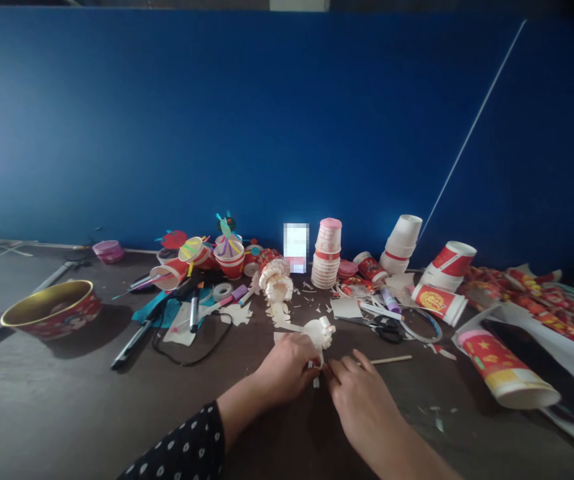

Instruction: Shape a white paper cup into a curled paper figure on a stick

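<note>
Pinched paper (pixel 319 331) in left hand (pixel 291 363) on the desk (pixel 91 407), near centre, with right hand (pixel 359 390) close alongside, almost meeting; could not tell the right's grip. Had stick (pixel 393 360) just by the right, scissors (pixel 389 329) beyond, cup stack (pixel 325 272) farther back.

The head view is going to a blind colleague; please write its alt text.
Left hand and right hand are close together beside a curled white paper piece on a dark brown table; behind, stacked white paper cups and a blue panel.
</note>
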Demonstrator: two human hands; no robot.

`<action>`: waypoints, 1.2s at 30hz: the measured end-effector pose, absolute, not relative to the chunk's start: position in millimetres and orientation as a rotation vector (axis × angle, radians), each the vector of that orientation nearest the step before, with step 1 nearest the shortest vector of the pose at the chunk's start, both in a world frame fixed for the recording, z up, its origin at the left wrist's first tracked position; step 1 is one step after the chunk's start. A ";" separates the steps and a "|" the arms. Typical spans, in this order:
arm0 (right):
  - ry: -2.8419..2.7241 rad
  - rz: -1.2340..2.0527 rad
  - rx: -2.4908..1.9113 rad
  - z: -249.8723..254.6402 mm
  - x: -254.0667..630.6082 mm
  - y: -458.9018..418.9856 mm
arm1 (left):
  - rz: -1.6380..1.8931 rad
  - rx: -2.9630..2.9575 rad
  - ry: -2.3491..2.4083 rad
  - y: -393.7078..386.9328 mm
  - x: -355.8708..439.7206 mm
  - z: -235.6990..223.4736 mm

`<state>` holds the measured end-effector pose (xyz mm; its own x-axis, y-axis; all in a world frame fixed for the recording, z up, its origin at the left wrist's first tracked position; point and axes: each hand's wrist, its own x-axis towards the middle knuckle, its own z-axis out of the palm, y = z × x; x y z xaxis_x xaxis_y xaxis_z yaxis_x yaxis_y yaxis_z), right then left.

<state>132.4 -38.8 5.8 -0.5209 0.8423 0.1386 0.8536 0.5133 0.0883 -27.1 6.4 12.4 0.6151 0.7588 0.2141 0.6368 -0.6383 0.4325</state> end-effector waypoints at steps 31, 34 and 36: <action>-2.581 -0.247 -1.525 3.7 129.0 -37.5 | 0.588 2.512 1.202 3.8 -24.5 5.9; -2.588 -0.244 -1.516 2.1 129.3 -35.8 | 0.609 2.528 1.197 4.3 -24.2 7.2; -2.588 -0.249 -1.511 0.4 129.8 -35.2 | 0.605 2.539 1.195 4.7 -23.8 7.7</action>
<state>129.8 -35.2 0.4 -0.4883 0.8497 0.1989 0.8720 0.4838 0.0744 -23.8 4.7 7.7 0.5723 0.7795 0.2548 0.6667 -0.6232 0.4088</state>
